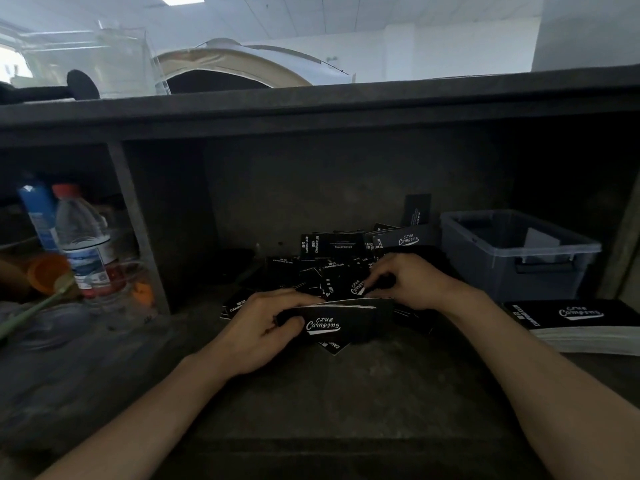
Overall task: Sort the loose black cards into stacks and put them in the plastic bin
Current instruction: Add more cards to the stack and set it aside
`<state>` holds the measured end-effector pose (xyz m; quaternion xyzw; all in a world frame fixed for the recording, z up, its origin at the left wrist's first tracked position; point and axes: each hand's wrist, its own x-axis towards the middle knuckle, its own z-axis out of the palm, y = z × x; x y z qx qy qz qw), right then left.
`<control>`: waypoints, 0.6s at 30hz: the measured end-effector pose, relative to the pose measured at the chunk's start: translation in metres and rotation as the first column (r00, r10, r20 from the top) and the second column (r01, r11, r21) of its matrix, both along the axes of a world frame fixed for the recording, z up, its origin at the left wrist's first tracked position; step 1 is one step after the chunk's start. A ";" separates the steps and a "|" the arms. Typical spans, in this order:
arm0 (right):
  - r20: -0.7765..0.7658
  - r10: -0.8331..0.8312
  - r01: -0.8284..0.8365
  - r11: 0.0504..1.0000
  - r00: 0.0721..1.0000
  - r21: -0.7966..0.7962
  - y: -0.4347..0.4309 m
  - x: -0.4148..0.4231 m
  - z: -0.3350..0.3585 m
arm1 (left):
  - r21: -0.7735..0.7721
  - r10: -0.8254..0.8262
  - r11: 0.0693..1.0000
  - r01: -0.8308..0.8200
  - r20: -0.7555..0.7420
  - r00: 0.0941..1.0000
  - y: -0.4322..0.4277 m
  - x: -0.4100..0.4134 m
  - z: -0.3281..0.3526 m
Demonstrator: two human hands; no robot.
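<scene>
A heap of loose black cards (332, 261) with white "Club Camping" print lies on the dark counter in front of me. My left hand (258, 332) grips a small stack of black cards (346, 320) by its left end, held face towards me. My right hand (412, 278) reaches over the heap and pinches a single black card (358, 288) between thumb and fingers, just above the held stack. A translucent grey plastic bin (485, 233) stands at the right, behind my right wrist. A thick sorted stack of cards (581, 323) rests at the right edge.
A water bottle (86, 244), a blue bottle (38, 213), an orange cup (48, 271) and a green stalk (31, 310) crowd the left cubby, behind a grey upright divider (138, 230). A dark shelf (311, 109) overhangs the counter. One card (417, 209) leans against the back wall.
</scene>
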<state>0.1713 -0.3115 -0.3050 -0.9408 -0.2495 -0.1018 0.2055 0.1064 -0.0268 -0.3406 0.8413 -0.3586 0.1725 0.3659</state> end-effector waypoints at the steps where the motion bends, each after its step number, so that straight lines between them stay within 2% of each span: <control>1: 0.022 0.001 -0.001 1.000 1.000 0.011 0.001 0.001 -0.001 | 0.011 0.003 1.000 -0.003 0.003 1.000 0.000 0.001 0.000; 7: -0.047 -0.002 0.004 0.999 0.999 0.038 0.005 0.008 -0.006 | 0.024 0.007 1.000 -0.007 0.026 1.000 -0.003 -0.002 0.001; 10: -0.031 -0.082 0.080 0.993 0.996 -0.084 0.002 0.012 -0.008 | 0.031 0.021 0.999 -0.023 0.054 0.998 -0.002 -0.001 -0.001; 12: -0.059 -0.091 0.084 0.991 0.994 -0.106 0.002 0.011 -0.010 | 0.034 0.014 0.999 -0.017 0.087 0.996 -0.002 -0.002 -0.001; 15: 0.057 -0.130 0.131 0.991 0.990 -0.016 0.000 0.009 -0.006 | 0.021 -0.010 1.000 0.008 0.118 0.993 -0.005 -0.006 0.000; 17: 0.171 -0.187 0.168 0.978 0.967 0.123 -0.003 0.008 0.000 | 0.040 -0.003 0.999 -0.003 0.132 0.991 -0.005 -0.005 0.000; 18: 0.181 -0.192 0.148 0.962 0.965 0.229 -0.005 0.006 0.004 | 0.055 0.002 0.998 -0.011 0.149 0.989 -0.004 -0.004 0.000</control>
